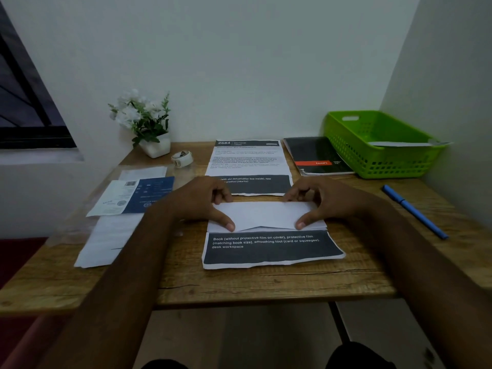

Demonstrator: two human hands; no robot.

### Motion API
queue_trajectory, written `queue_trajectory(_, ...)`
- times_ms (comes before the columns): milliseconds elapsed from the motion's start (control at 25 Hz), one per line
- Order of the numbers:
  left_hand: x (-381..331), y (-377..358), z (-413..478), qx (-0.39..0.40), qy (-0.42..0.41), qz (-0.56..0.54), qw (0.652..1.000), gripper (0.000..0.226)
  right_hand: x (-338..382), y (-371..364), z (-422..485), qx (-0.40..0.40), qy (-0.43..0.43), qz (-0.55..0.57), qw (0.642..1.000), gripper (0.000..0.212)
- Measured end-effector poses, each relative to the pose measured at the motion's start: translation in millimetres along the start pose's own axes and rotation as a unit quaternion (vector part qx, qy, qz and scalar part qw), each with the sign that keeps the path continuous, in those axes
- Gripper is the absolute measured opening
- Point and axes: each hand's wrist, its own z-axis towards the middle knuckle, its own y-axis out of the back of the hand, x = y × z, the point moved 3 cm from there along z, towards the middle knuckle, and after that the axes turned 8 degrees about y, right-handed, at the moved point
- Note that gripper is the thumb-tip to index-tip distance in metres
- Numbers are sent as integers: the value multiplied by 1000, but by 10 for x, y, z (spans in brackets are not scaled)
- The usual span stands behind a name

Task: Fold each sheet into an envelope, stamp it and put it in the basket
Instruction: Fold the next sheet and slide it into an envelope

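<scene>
Your left hand [202,202] and right hand [320,201] pinch the folded sheet [263,215] at either end. A blue pen [415,212] lies right of your right-hand grip, with the green basket [372,166] beyond it.

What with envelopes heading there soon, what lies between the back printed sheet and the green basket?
A black notebook lies flat on the table between the printed sheet and the basket, seen in the head view.
</scene>
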Motion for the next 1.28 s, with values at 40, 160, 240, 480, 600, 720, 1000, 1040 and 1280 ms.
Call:
queue_trajectory(40, -10, 0, 0, -1, 3, 1, 1000, 53, 6, -11, 10, 0, 2, 0, 1000, 58)
queue_trajectory(160, -44, 7, -9, -10, 3, -5, 1000, 56, 28, -19, 8, -5, 4, -16, 1000, 73)
queue_trajectory(240, -58, 22, -22, -25, -5, -2, 1000, 56, 51, 6, 1, -35, 25, -18, 999, 71)
queue_trajectory(480, -78, 91, -50, -110, -41, -35, 992, 41, 119, 106, -52, -140, 61, -2, 988, 40)
queue_trajectory(600, -40, 100, -31, -132, -43, -77, 987, 33, 152, 122, -73, -163, 59, -25, 985, 29)
queue_trajectory(720, -20, 90, 4, -126, -47, -71, 988, 34, 110, 123, -69, -158, 44, -19, 986, 24)
queue_trajectory(1000, 23, 36, 8, -20, -55, -57, 997, 23, 44, 88, -41, -67, 55, 17, 996, 19)
queue_trajectory(1040, 23, 38, -4, 0, -55, -63, 996, 29, 39, 74, -40, -47, 45, 27, 998, 22)
queue_trajectory(1280, -40, -4, -27, 32, -48, -82, 995, 45, 96, -24, -6, -38, 55, 15, 998, 28)
